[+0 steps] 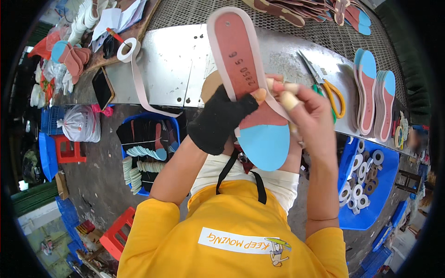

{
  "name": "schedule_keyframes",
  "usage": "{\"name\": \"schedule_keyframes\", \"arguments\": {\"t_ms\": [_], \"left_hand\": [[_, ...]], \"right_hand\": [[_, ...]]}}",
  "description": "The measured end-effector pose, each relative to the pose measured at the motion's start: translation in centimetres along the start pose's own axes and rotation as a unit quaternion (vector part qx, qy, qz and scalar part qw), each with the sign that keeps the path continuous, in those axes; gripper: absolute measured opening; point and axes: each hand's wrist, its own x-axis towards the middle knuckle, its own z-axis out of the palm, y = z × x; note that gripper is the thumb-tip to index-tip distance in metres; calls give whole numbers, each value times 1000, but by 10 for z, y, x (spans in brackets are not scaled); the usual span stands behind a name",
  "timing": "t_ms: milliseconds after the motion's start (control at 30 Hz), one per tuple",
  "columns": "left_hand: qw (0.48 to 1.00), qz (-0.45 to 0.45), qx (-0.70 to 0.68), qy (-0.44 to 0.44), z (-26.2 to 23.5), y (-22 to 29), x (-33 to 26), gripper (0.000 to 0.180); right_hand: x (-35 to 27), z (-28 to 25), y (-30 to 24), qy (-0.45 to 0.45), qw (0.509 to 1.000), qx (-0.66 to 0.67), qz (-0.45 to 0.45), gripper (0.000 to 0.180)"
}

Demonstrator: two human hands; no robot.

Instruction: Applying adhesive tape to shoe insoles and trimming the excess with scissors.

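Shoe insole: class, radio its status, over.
Left hand, gloved, gripping shoe insole. Right hand at its edge. Orange-handled scissors aside on metal bench.

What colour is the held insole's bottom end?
Light blue; the insole's bottom end shows best in head view.

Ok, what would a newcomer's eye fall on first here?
Probably the big red and blue insole in the upper middle, held by the gloved left hand, the right hand at its edge. Then the scissors on the metal table to the right, and the blue bin of tape rolls below.

Left grip [223, 119] partly hidden behind insole [264, 144], shirt [232, 222] cut off below
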Motion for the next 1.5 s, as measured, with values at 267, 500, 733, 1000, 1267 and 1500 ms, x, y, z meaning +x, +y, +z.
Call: {"name": "schedule_keyframes", "arguments": {"t_ms": [267,500,733,1000,1267,1500], "left_hand": [[990,12,-106,89,9,7,-15,33],[976,13,-215,-5,-20,-14,-15,30],[761,-104,-614,-182,-29,-13,-39,33],[879,22,-477,-6,6,-15,-19,18],[877,42,-476,46,-2,-14,-16,16],[868,37,-487,91,-3,-12,-12,18]], "right_hand": [[-12,-19,22,5,993,89,79,10],[-10,-25,4,-125,989,74,16,15],[18,-128,49,187,730,-628,-194,28],[15,-119,51,163,764,-612,-124,34],[-24,-67,26,37,996,-86,-8,31],[-68,-27,37,-56,994,-92,34,55]]}}
